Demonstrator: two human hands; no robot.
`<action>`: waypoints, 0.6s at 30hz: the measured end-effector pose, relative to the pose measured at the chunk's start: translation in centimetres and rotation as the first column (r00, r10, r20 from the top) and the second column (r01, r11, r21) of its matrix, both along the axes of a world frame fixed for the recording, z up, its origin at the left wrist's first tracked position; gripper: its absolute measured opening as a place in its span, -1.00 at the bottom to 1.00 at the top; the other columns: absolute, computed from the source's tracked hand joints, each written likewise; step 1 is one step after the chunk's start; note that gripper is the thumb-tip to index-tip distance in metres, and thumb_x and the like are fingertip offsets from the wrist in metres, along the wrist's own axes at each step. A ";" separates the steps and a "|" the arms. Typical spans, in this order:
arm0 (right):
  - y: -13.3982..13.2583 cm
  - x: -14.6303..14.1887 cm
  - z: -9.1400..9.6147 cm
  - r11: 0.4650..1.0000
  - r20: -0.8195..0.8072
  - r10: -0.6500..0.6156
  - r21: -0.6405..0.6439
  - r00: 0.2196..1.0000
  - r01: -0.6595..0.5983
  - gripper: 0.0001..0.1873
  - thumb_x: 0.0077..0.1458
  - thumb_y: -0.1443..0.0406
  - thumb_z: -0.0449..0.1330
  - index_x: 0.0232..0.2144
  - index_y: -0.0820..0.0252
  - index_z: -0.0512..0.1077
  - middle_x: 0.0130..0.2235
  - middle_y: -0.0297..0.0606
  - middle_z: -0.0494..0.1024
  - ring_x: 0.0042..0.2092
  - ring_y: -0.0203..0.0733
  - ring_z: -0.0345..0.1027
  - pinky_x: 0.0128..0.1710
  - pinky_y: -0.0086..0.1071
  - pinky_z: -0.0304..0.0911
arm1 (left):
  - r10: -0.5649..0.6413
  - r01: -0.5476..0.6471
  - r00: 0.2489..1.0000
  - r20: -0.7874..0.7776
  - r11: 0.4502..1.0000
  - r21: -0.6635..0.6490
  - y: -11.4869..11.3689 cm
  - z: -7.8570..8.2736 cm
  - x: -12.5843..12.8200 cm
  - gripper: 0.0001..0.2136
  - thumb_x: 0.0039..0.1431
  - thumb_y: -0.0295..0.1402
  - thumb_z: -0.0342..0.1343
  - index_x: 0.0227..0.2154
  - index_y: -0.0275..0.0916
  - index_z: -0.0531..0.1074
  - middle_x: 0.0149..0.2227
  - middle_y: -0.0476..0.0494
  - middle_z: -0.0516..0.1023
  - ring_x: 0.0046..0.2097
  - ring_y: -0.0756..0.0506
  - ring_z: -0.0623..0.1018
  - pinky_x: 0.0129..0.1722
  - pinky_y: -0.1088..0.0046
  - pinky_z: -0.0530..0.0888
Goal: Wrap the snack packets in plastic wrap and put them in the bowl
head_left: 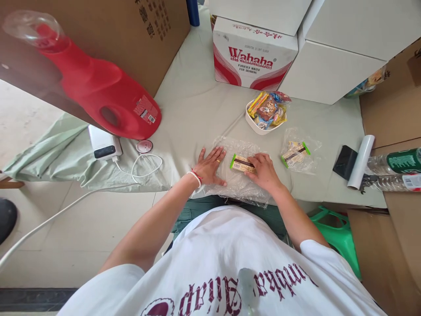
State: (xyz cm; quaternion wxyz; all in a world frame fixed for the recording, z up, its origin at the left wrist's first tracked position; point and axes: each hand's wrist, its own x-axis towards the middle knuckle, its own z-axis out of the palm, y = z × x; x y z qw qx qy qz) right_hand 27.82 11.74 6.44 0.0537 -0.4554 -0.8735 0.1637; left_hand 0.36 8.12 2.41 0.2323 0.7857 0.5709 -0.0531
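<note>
A clear plastic bag [241, 186] lies flat on the pale green cloth at the table's near edge. My left hand [210, 166] rests flat on the bag's left part, fingers spread, open. On the bag lies a snack bar [241, 163] with green ends. My right hand [263, 170] is on the bar's right end, fingers curled over it. A second clear bag [301, 151] with snack bars inside lies to the right. Behind them a white bowl [255, 125] holds several wrapped snacks.
A red jug [98, 87] lies at the back left beside a white power bank [103, 145] and its cable. A Wahaha carton [253, 55] and white boxes stand at the back. A white roll [361, 161] and bottles lie at right. A green stool [338, 232] stands below.
</note>
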 end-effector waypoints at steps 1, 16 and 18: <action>-0.2 -0.2 0.0 1.000 -0.026 0.001 0.009 1.000 -0.001 -0.43 0.25 0.11 0.29 0.23 0.22 0.45 0.16 0.05 0.46 0.25 0.20 0.16 0.28 -0.01 0.14 | 0.000 0.000 1.000 0.006 1.000 0.006 0.0 -0.1 0.0 0.34 -0.08 0.40 0.21 0.55 -0.28 -0.31 0.58 -0.38 -0.34 0.58 -0.42 -0.21 0.44 -0.23 -0.47; -4.4 5.6 -1.6 0.965 -0.370 0.183 -0.112 0.911 -0.239 -0.27 0.34 -0.06 0.17 0.44 -0.02 0.19 0.38 0.00 0.29 0.41 0.14 0.12 0.37 0.14 0.15 | -0.019 -0.015 0.964 0.265 0.992 0.127 -4.0 0.8 -6.0 -0.35 0.22 -0.31 0.00 0.40 -0.08 0.28 0.55 -0.10 0.06 0.57 -0.23 -0.01 0.52 -0.05 -0.11; -5.9 6.7 -1.9 0.947 -0.307 0.270 -0.090 0.913 -0.310 -0.11 0.23 -0.08 0.30 0.47 0.02 0.14 0.42 0.03 0.24 0.44 0.21 0.07 0.42 0.24 0.06 | -0.049 0.011 0.961 0.273 0.990 0.137 -5.1 1.0 -6.3 -0.29 0.08 -0.44 -0.01 0.36 -0.06 0.35 0.53 -0.04 0.12 0.57 -0.22 -0.02 0.52 -0.07 -0.11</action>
